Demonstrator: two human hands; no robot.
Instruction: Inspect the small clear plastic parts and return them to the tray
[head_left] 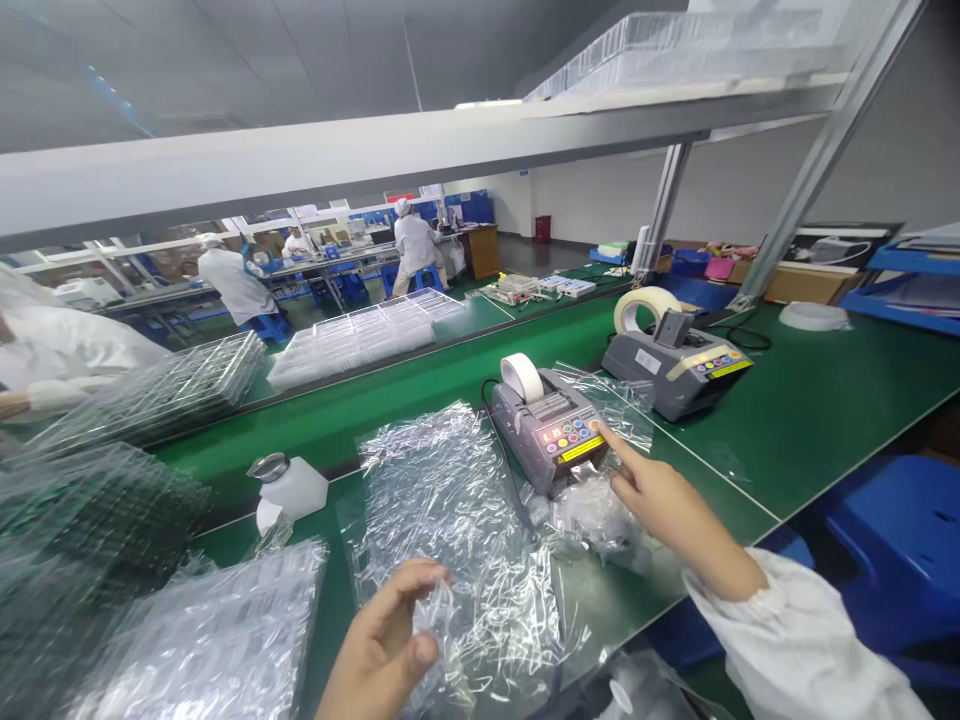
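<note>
clear film (444,625) shows beside the left hand's (386,640) half-curled fingers; the right hand (664,500) points at the nearer dispenser (551,425); whether either grips, i cannot tell.

Left hand (381,640) cropped at the bottom; far-left stack (94,540) blurred, perhaps plastic trays

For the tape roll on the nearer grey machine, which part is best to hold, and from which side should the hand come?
Best, I think, by the top of the tape roll, from above, thumb inside the ring: it stands on edge, and its upper rim rises clear of the grey machine.
</note>
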